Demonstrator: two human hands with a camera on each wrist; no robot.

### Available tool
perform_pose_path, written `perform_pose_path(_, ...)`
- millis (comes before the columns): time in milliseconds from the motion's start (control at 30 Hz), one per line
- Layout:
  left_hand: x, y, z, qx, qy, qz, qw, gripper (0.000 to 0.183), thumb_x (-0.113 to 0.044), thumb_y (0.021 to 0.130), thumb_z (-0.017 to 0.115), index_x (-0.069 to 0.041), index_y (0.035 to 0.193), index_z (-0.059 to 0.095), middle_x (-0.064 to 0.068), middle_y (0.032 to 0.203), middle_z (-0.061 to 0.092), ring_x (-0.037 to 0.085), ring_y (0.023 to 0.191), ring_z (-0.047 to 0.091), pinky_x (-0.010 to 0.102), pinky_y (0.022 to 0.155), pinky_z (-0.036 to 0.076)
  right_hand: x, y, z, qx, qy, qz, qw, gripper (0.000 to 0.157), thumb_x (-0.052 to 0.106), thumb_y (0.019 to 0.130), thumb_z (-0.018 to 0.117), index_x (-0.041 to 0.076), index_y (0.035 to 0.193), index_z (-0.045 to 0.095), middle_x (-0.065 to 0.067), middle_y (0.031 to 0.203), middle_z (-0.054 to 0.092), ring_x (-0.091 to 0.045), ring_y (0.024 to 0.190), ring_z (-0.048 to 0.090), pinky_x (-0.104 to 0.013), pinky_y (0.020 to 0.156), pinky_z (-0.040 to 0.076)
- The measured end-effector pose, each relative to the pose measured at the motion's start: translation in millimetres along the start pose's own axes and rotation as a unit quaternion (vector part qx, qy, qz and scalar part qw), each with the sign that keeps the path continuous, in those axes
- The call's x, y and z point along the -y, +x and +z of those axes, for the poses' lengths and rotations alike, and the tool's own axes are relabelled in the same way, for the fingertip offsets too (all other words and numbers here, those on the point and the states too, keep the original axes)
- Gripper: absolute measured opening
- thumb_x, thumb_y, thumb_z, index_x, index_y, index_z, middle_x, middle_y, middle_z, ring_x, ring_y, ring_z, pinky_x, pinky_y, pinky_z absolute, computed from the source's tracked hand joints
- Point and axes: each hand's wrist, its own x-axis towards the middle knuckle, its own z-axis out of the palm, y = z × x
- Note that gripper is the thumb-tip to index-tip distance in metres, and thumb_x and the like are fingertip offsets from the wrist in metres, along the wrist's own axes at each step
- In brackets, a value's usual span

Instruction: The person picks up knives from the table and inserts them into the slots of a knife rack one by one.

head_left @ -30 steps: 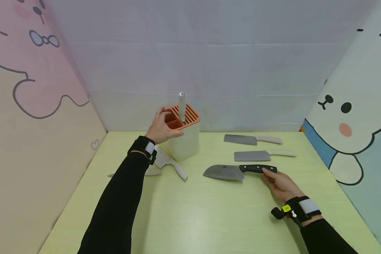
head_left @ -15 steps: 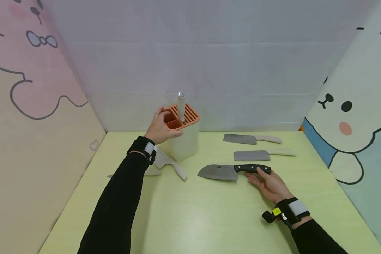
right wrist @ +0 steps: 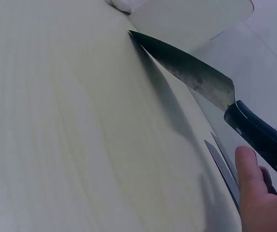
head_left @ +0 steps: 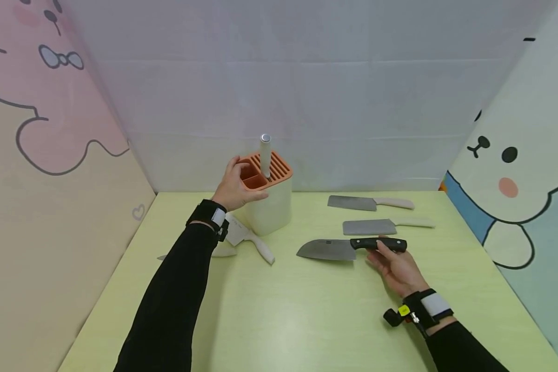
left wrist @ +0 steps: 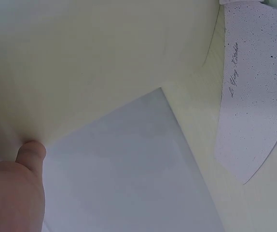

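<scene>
My left hand [head_left: 237, 188] holds the cream knife holder [head_left: 270, 209] at its left rim, fingers over the orange slotted top and thumb along the front. A white-handled knife [head_left: 265, 155] stands upright in the slots. To the right, my right hand [head_left: 397, 271] pinches the black handle of a kitchen knife [head_left: 327, 249], its wide blade pointing left. In the right wrist view the blade [right wrist: 191, 70] is tilted over the table and casts a shadow. Below the holder lies a white-handled cleaver [head_left: 258, 247]; its speckled blade [left wrist: 254, 87] shows in the left wrist view.
Two cleavers with pale handles lie at the back right, one farther cleaver [head_left: 353, 202] and one nearer cleaver [head_left: 369, 227]. Another knife [head_left: 224, 250] lies partly hidden under my left forearm. Printed panels flank the pale yellow table [head_left: 279, 310], with a white wall [head_left: 353, 103] behind.
My right hand has moved left and farther along the black handle toward the blade. The knife shifted left, then back right. The left hand and holder stay put.
</scene>
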Motion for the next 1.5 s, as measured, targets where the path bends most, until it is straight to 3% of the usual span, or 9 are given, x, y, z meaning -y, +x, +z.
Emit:
perform_pose_path(233,-1.4,-3.0,-1.7,-0.002,-0.001,-0.003,1.0000,0.084,-0.046,0.064,0.079,-0.002,0.125,0.041,0.008,0.155,0.000,0.026,0.128,0.034,0.036,0.100,0.040,5.8,-2.2,12.8,0.041,-0.068,-0.086,0.993,0.041,0.001,0.092,0.051,-0.003,0.129,0.033,-0.015,0.119,0.049,-0.025,0.104,0.060,-0.029,0.088,0.047)
perform_pose_path(400,-0.3,-2.7,-1.7,0.002,0.015,-0.008,0.9999,0.069,-0.049,0.063,0.079,-0.002,0.100,0.046,0.006,0.155,-0.002,0.029,0.134,0.024,0.038,0.100,0.039,28.2,-6.0,31.5,0.021,-0.150,-0.157,0.976,0.042,0.006,0.091,0.055,-0.006,0.127,0.037,-0.019,0.119,0.044,-0.022,0.102,0.061,-0.028,0.087,0.047)
perform_pose_path(500,1.3,-2.0,-2.2,0.004,0.014,-0.008,0.9999,0.067,-0.050,0.062,0.079,-0.002,0.095,0.045,0.006,0.155,-0.003,0.030,0.135,0.023,0.039,0.100,0.039,49.7,-7.9,43.6,0.009,-0.180,-0.192,0.965,0.043,0.009,0.091,0.055,-0.005,0.128,0.038,-0.018,0.120,0.044,-0.019,0.101,0.061,-0.026,0.086,0.047)
perform_pose_path(900,-0.7,-3.6,-3.5,0.009,0.004,-0.004,0.9999,0.059,-0.045,0.066,0.079,-0.002,0.088,0.045,0.012,0.155,-0.009,0.036,0.137,0.016,0.046,0.101,0.037,134.3,-3.9,107.5,0.004,-0.162,-0.340,0.926,0.052,0.005,0.085,0.062,-0.008,0.128,0.035,-0.016,0.111,0.045,-0.020,0.097,0.062,-0.027,0.084,0.047)
perform_pose_path(1100,-1.1,-3.5,1.1,0.012,-0.036,0.010,0.9992,0.055,-0.038,0.067,0.080,-0.007,0.103,0.051,0.014,0.135,0.029,0.026,0.117,0.040,0.040,0.092,0.045,155.4,-1.9,140.5,0.012,-0.165,-0.385,0.908,0.048,0.004,0.082,0.065,-0.006,0.123,0.042,-0.017,0.108,0.051,-0.023,0.096,0.063,-0.029,0.083,0.048)
perform_pose_path(1233,-5.1,-3.8,5.7,0.039,-0.041,0.013,0.9983,0.061,-0.039,0.066,0.080,-0.007,0.109,0.051,0.008,0.124,0.037,0.021,0.107,0.045,0.038,0.087,0.047,159.8,0.8,159.3,0.025,-0.175,-0.406,0.897,0.043,0.003,0.082,0.065,-0.005,0.119,0.046,-0.017,0.104,0.056,-0.023,0.091,0.065,-0.028,0.081,0.050)
perform_pose_path(1300,-8.7,-5.5,8.1,0.052,-0.039,0.010,0.9978,0.064,-0.041,0.066,0.080,-0.004,0.109,0.049,0.009,0.123,0.037,0.023,0.107,0.045,0.038,0.086,0.047,160.1,3.5,168.0,0.028,-0.205,-0.418,0.885,0.040,0.005,0.082,0.065,-0.003,0.118,0.047,-0.017,0.105,0.057,-0.021,0.089,0.066,-0.026,0.081,0.050)
perform_pose_path(1367,-13.7,-8.6,9.9,0.065,-0.050,0.006,0.9966,0.069,-0.039,0.067,0.080,-0.003,0.114,0.045,0.011,0.124,0.038,0.025,0.109,0.046,0.038,0.087,0.047,159.3,7.5,176.8,0.022,-0.247,-0.439,0.864,0.038,0.006,0.083,0.065,-0.001,0.117,0.049,-0.017,0.106,0.059,-0.020,0.088,0.065,-0.024,0.079,0.051)
perform_pose_path(1500,-26.7,-17.0,9.7,0.093,-0.117,0.007,0.9887,0.086,-0.025,0.069,0.081,-0.001,0.133,0.029,0.020,0.132,0.038,0.032,0.117,0.044,0.042,0.093,0.045,156.4,16.3,193.2,0.007,-0.355,-0.492,0.795,0.037,0.011,0.085,0.064,0.001,0.119,0.051,-0.014,0.110,0.063,-0.017,0.084,0.064,-0.019,0.078,0.051)
